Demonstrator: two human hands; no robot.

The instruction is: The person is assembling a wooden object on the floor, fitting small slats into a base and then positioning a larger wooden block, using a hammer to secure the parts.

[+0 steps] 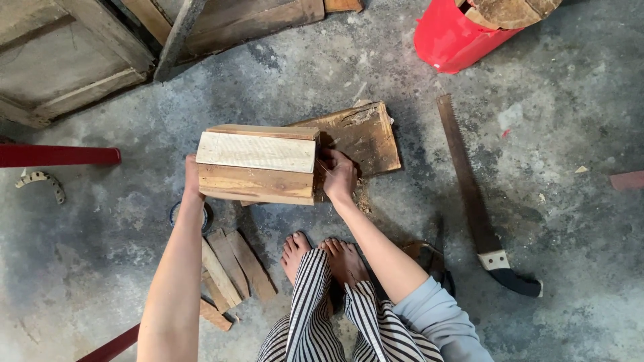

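While both arms are stretched forward from a crouch, a faceted wooden block (257, 165) is gripped at its 2 ends above the concrete floor (570, 134). The left hand (192, 175) is pressed flat against the block's left end, its fingers hidden behind the wood, so how far they are spread cannot be told. The right hand (339, 175) is curled against the right end, fingers bent and closed on the edge of the block. The block is held lengthwise, its pale top face turned upward, and its far right corner overlaps a flat weathered board (365, 134) lying on the floor behind it.

2 bare feet (322, 255) are planted just below the block. Several thin wood offcuts (231, 268) are scattered beside the left forearm. A handsaw (473, 194) with a dark handle is laid well apart on the right, with open floor between it and the right hand. A red bucket (453, 37) is seen at the top, with rough wood pieces resting in it. Timber panels (67, 60) are stacked at the top left, and a red bar (57, 155) is seen at the left edge.
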